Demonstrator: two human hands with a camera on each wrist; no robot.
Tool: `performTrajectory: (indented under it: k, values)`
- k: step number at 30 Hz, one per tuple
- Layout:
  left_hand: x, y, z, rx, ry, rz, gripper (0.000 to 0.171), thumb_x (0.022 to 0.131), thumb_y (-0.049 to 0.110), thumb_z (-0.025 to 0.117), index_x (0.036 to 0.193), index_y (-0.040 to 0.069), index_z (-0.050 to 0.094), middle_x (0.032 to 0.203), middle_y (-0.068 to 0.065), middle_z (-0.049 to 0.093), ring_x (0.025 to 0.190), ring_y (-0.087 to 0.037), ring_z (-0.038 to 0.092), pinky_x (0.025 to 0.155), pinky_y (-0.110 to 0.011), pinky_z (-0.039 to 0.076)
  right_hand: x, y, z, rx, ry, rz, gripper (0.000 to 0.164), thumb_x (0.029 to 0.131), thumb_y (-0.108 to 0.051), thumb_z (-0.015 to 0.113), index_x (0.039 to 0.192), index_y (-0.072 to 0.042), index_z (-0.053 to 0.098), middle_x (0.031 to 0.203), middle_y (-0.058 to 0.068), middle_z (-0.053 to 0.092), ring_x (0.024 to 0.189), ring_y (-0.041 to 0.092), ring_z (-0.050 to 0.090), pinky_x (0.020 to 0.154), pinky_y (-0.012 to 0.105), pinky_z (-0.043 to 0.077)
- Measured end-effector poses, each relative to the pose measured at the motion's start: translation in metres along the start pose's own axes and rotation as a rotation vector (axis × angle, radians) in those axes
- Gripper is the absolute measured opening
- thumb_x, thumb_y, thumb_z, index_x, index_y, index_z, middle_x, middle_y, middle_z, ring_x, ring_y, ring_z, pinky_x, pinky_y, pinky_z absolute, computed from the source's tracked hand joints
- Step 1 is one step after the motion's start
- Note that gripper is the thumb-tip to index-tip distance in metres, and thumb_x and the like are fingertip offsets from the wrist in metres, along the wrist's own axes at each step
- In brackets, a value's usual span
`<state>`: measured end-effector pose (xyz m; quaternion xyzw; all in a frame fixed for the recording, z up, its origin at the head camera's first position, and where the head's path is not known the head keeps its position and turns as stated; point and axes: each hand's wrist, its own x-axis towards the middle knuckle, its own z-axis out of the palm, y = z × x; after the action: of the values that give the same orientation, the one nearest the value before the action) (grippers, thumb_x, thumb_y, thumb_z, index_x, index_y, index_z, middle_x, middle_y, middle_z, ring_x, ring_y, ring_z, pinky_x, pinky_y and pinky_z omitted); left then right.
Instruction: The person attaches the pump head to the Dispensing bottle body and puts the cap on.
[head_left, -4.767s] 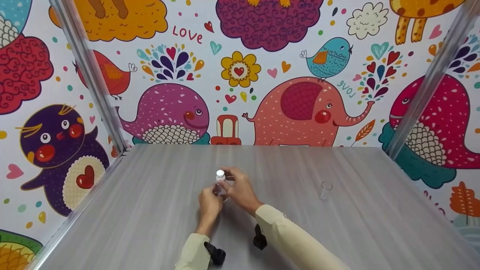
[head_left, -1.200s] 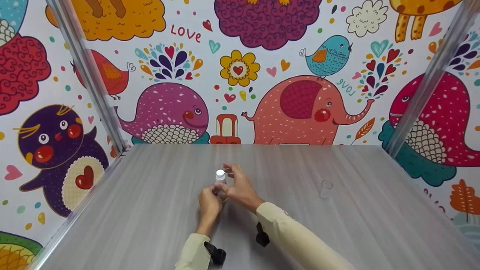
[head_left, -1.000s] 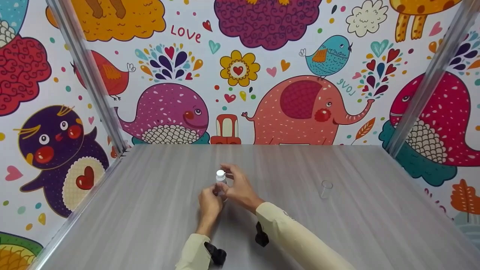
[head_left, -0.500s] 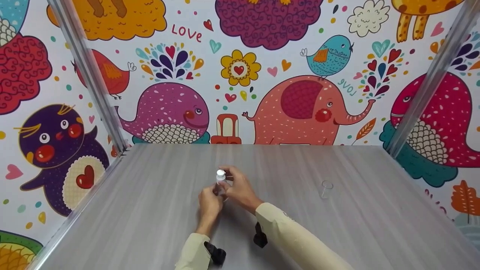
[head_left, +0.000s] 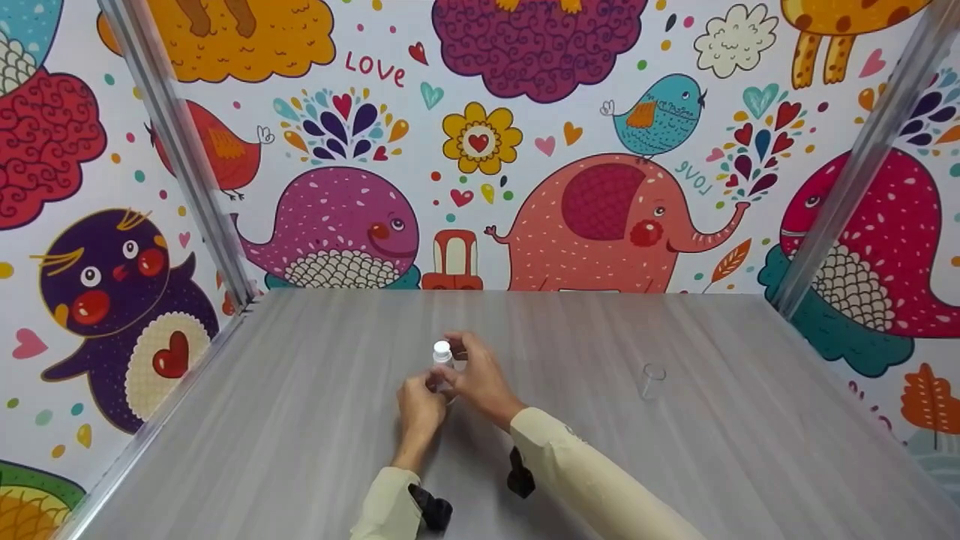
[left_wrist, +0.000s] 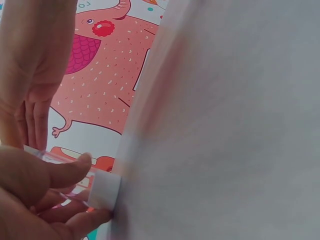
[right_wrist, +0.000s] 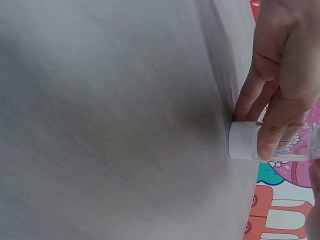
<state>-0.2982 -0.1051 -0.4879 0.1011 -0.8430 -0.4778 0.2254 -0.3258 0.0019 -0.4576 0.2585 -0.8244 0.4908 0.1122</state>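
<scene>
A clear bottle (head_left: 443, 364) with a white cap (head_left: 442, 348) stands on the bench (head_left: 300, 420). The left hand (head_left: 420, 405), at seven o'clock from the bottle, pinches it low down with its fingers (right_wrist: 275, 125) and thumb, next to the white bottom (right_wrist: 243, 140). The right hand (head_left: 482, 384), at four o'clock, has its thumb by the bottle and its fingers spread away from the thumb, near the cap. A little glass (head_left: 652, 381) stands well apart, at three o'clock.
</scene>
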Motion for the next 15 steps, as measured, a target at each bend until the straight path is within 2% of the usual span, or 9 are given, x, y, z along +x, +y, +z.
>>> performTrajectory:
  k: [3,9,15]
  values:
    - [-0.0008,0.0003,-0.0004,-0.015,0.007,-0.002,0.008,0.074,-0.006,0.072,0.08,-0.001,0.073,0.075,-0.013,0.071,0.069,-0.023,0.061,0.063,-0.039,0.049,-0.0014,-0.0003,-0.0002,-0.016,0.001,0.005,0.055,0.085,-0.015,0.079,0.133,-0.004,0.054,0.124,0.012,0.063,0.114,0.026,0.063,0.102,0.044,0.05]
    - [-0.0012,0.0009,-0.0005,-0.018,0.019,-0.018,0.009,0.073,-0.008,0.068,0.07,0.0,0.067,0.062,-0.004,0.055,0.06,-0.018,0.045,0.056,-0.032,0.035,-0.0025,-0.0005,-0.0004,0.023,-0.008,-0.004,0.055,0.087,-0.017,0.078,0.134,-0.005,0.053,0.129,0.013,0.061,0.12,0.028,0.061,0.106,0.047,0.047]
    - [-0.0006,0.0,-0.0004,0.005,0.023,0.019,0.01,0.073,-0.007,0.07,0.075,0.002,0.072,0.071,-0.012,0.07,0.063,-0.021,0.053,0.059,-0.038,0.044,-0.0026,-0.0026,0.0004,0.098,-0.005,0.009,0.052,0.09,-0.006,0.069,0.139,-0.005,0.052,0.137,0.014,0.06,0.128,0.029,0.059,0.109,0.046,0.044]
